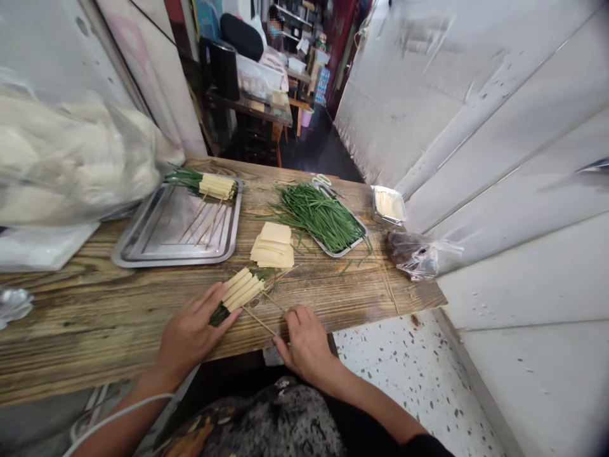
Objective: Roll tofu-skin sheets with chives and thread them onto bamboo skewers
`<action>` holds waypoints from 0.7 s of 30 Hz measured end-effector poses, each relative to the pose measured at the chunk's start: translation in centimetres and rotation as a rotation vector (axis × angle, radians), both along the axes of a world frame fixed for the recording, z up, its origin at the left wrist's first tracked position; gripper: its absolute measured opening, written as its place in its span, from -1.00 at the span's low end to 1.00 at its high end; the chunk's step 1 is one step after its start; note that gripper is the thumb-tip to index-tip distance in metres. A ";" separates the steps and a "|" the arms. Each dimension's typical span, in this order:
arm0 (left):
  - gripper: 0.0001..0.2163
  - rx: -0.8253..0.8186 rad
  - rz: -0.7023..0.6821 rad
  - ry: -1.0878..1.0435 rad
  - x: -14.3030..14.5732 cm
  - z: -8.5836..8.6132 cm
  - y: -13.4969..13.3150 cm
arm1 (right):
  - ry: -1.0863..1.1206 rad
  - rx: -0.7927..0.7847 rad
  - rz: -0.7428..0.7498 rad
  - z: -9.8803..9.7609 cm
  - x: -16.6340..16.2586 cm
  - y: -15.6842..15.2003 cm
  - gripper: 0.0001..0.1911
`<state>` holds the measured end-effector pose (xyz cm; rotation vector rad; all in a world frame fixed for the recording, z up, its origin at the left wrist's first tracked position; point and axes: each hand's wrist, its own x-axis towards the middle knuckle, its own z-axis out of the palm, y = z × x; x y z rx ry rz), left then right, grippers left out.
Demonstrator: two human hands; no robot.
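Observation:
Side by side in a row, several pale yellow tofu-skin rolls (242, 289) with dark green chive ends lie on the wooden table, threaded on bamboo skewers (259, 319). My left hand (193, 327) grips the row from its left, thumb along the near side and fingers at the far side. Closed at the free ends of the skewers is my right hand (307, 343), close to the table's front edge. Just behind the rolls sits a stack of square tofu-skin sheets (273, 245). Loose chives (323, 216) are heaped on a small metal tray behind and right.
A large metal tray (176, 261) at left carries a finished-looking skewered bundle (216, 186). Behind it bulges a big plastic bag (71, 158). Scissors (322, 181), a foil container (390, 205), loose skewers (386, 279) and a dark bagged item (413, 254) lie rightward, beside the wall.

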<state>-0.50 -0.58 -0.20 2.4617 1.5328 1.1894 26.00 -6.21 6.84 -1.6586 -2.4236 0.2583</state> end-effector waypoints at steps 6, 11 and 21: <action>-0.58 0.087 -0.022 -0.034 0.3 -0.6 0.4 | 0.132 -0.180 -0.023 -1.3 0.1 -0.2 -0.93; -0.47 0.074 0.046 -0.115 -1.0 -0.2 -0.7 | 0.378 -0.127 0.022 -0.5 1.4 -0.2 -0.81; -0.57 -0.170 0.386 -0.452 -5.1 -1.4 -1.4 | 0.418 0.169 0.003 2.2 -5.3 11.8 -0.76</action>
